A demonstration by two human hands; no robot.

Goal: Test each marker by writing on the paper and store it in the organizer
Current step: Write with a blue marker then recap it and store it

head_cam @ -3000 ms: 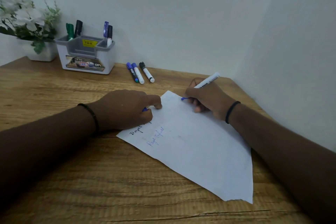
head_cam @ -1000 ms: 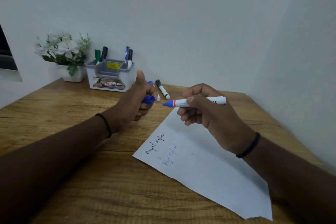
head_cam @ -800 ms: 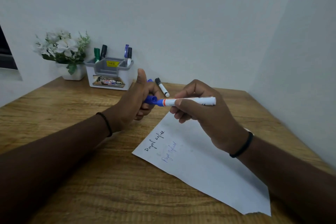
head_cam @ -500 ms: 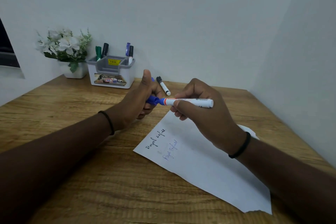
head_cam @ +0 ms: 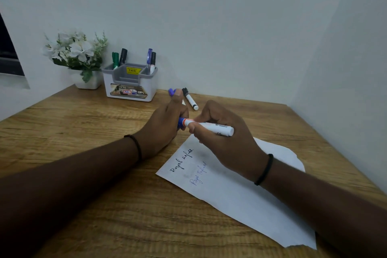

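While the wooden table (head_cam: pixel 88 132) carries the paper (head_cam: pixel 240 195) with two handwritten lines, the organizer (head_cam: pixel 130 84) stands near the wall with four markers upright in it. Above the paper's far corner, the right hand (head_cam: pixel 226 140) grips the white marker (head_cam: pixel 211 128), and the left hand (head_cam: pixel 165 123) curls around its blue cap (head_cam: pixel 181 121). A black-capped marker (head_cam: pixel 190 99) lies just beyond them.

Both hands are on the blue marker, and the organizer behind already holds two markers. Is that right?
Not quite: the head view shows four markers standing in the organizer, two on each side. Both the left hand and right hand do hold the blue marker.
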